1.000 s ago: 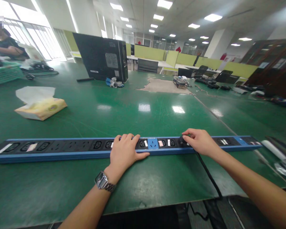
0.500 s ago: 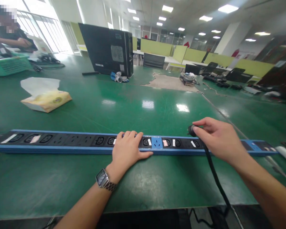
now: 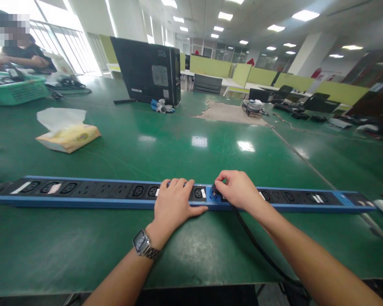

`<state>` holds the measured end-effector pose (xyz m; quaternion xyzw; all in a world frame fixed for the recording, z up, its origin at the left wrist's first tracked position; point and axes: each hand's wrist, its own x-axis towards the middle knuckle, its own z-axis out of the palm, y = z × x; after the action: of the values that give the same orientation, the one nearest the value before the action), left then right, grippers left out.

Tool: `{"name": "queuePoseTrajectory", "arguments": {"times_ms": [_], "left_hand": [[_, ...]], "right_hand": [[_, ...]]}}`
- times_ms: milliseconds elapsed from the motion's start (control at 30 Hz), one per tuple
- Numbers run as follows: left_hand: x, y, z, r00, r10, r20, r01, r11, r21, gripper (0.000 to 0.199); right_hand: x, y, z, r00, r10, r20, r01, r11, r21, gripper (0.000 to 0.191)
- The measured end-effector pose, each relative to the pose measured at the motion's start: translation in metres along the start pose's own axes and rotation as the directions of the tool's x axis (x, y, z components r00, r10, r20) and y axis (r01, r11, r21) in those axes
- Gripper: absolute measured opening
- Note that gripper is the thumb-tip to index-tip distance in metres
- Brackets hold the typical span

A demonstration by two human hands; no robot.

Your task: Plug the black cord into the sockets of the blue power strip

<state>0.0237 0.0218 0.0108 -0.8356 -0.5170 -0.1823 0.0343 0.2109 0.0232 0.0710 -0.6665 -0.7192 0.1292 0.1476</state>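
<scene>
Head view: power strip [image 3: 199, 192] and plug [image 3: 214, 189].
Left hand [image 3: 175, 200] rests spread across the strip, likely steadying; right hand [image 3: 238, 188] pinches the plug.

The left forearm [image 3: 126, 272] and right forearm [image 3: 306, 250] slant inward over the worktop's [image 3: 185, 255] near edge. The left hand [image 3: 174, 202] lies palm down, fingers toward the far edge, thumb spread rightward. The right hand [image 3: 238, 189] pinches thumb toward forefinger; its other fingers seem curled, though mostly hidden.
</scene>
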Motion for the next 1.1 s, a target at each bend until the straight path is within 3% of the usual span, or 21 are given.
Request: {"name": "queuePoseTrajectory", "arguments": {"times_ms": [167,267,333,400,467,500,600,633,667,733,833,933,967,1033,1100], "left_hand": [[-0.001,-0.002,-0.009,0.997,0.041,-0.060,-0.051,0.984,-0.170,0.068],[-0.015,0.009,-0.017,0.991,-0.058,-0.117,0.005,0.913,-0.407,0.040],[-0.031,0.025,-0.020,0.985,-0.160,-0.063,0.097,0.816,-0.569,0.023],[-0.045,0.044,-0.019,0.974,-0.216,0.073,0.206,0.697,-0.687,0.023],[-0.051,0.062,-0.012,0.947,-0.218,0.234,0.316,0.531,-0.786,0.030],[-0.050,0.070,-0.007,0.923,-0.214,0.319,0.381,0.403,-0.832,0.036],[-0.035,0.084,0.004,0.808,-0.137,0.573,0.551,-0.168,-0.818,0.048],[-0.029,0.088,0.006,0.778,-0.107,0.619,0.562,-0.322,-0.762,0.050],[-0.022,0.091,0.005,0.761,-0.094,0.642,0.555,-0.418,-0.719,0.051],[-0.012,0.098,-0.003,0.775,-0.108,0.622,0.520,-0.451,-0.726,0.049],[-0.001,0.106,-0.028,0.876,-0.079,0.476,0.428,-0.329,-0.842,0.044],[0.005,0.090,-0.057,0.932,-0.126,0.340,0.291,-0.298,-0.909,0.043],[0.005,0.077,-0.063,0.919,-0.219,0.328,0.250,-0.322,-0.913,0.043],[0.000,0.043,-0.069,0.835,-0.431,0.343,0.186,-0.365,-0.912,0.042],[-0.011,0.008,-0.064,0.750,-0.515,0.414,0.249,-0.360,-0.899,0.042]], "right_hand": [[-0.007,-0.014,0.007,1.000,0.007,0.022,-0.004,0.991,-0.134,0.024],[-0.013,-0.020,0.012,0.999,0.009,0.039,-0.001,0.979,-0.204,0.027],[-0.016,-0.022,0.013,1.000,0.009,0.004,-0.007,0.962,-0.274,0.029],[-0.016,-0.019,0.011,1.000,-0.017,0.020,0.022,0.968,-0.249,0.031],[-0.010,-0.008,0.008,0.997,-0.059,0.057,0.066,0.989,-0.135,0.038],[-0.006,-0.001,0.007,0.997,-0.060,0.043,0.063,0.994,-0.091,0.044],[0.006,0.023,0.012,0.995,0.050,-0.081,-0.057,0.995,-0.084,0.049],[0.009,0.029,0.016,0.990,0.095,-0.103,-0.105,0.990,-0.099,0.047],[0.011,0.034,0.020,0.987,0.124,-0.098,-0.135,0.985,-0.111,0.044],[0.013,0.039,0.027,0.988,0.146,-0.051,-0.151,0.981,-0.124,0.043],[0.010,0.041,0.032,0.989,0.149,-0.021,-0.151,0.981,-0.120,0.046],[0.008,0.041,0.031,0.988,0.156,-0.022,-0.157,0.981,-0.111,0.048],[0.009,0.041,0.031,0.987,0.156,-0.033,-0.159,0.981,-0.115,0.047],[0.010,0.041,0.032,0.987,0.149,-0.054,-0.155,0.979,-0.130,0.044],[0.011,0.041,0.034,0.987,0.144,-0.067,-0.152,0.979,-0.137,0.043]]}}
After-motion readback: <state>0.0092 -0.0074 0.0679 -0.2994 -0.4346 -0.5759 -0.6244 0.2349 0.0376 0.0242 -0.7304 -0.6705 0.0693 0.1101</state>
